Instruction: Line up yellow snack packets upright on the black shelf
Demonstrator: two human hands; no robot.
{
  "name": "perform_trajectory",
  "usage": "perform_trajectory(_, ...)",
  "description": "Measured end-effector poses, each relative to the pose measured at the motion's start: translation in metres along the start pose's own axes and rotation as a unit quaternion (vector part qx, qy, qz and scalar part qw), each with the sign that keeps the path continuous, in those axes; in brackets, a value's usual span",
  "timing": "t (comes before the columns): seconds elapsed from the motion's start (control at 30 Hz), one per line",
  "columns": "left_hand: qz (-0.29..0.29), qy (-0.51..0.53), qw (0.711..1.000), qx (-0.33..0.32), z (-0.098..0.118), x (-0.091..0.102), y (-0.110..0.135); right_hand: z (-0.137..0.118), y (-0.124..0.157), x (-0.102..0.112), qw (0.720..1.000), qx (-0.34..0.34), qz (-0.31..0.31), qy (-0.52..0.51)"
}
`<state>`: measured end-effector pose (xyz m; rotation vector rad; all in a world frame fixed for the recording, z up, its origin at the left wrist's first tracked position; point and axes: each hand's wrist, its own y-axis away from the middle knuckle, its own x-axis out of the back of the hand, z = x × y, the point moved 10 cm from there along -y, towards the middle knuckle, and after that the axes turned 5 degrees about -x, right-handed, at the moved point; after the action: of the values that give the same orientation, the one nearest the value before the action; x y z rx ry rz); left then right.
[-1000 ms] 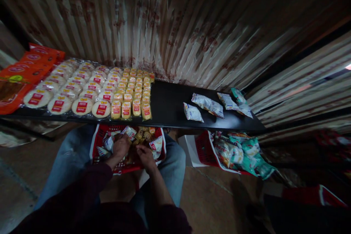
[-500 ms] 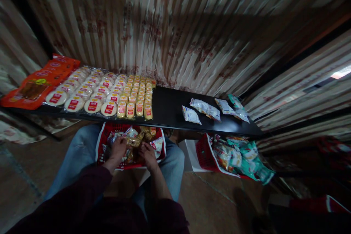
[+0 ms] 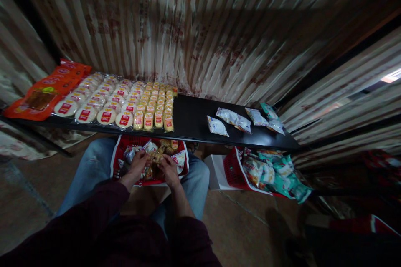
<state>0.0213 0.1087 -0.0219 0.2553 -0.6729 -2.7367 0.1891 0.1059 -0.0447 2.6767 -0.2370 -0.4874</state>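
Between my knees is a red basket [image 3: 115, 159] with a white rim, filled with wrapped snacks. Above its contents, my left hand [image 3: 139, 164] and my right hand [image 3: 168, 168] grip a small snack in a clear, golden-looking wrapper [image 3: 156, 157] from its two sides. The fingers of both hands are closed on it. More golden packets [image 3: 167, 146] lie behind it in the basket, and a white striped packet [image 3: 179, 159] sits to the right of my right hand. What lies under my hands is partly hidden.
A black shelf [image 3: 191, 112] runs across in front of me. Rows of small yellow cakes [image 3: 158, 106], round white wrapped cakes [image 3: 106, 116] and an orange bag [image 3: 44, 94] stand on its left. White packets [image 3: 217, 126] lie on its right. A second red basket [image 3: 231, 169] holds green and white bags.
My hands have drawn closer together on the golden packet, which now sits more between them and is turned. The view has shifted slightly. The shelf goods have not moved.
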Motion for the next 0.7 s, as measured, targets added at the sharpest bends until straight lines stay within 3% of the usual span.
perform_trajectory(0.17,-0.018,0.077,0.996,0.041,-0.006,-0.012,0.004,-0.017,0.009,-0.009,0.993,0.061,-0.02,0.097)
perform_trajectory(0.33,0.004,0.103,0.993,0.056,-0.007,-0.012,0.003,-0.022,0.021,-0.025,0.982,0.052,-0.084,0.164)
perform_trajectory(0.47,0.012,0.116,0.991,0.068,-0.008,-0.01,0.0,-0.027,0.027,-0.032,0.983,0.045,-0.113,0.139)
perform_trajectory(0.7,-0.026,0.115,0.991,0.069,-0.005,-0.015,-0.002,-0.018,0.019,-0.022,0.992,0.025,-0.073,0.102)
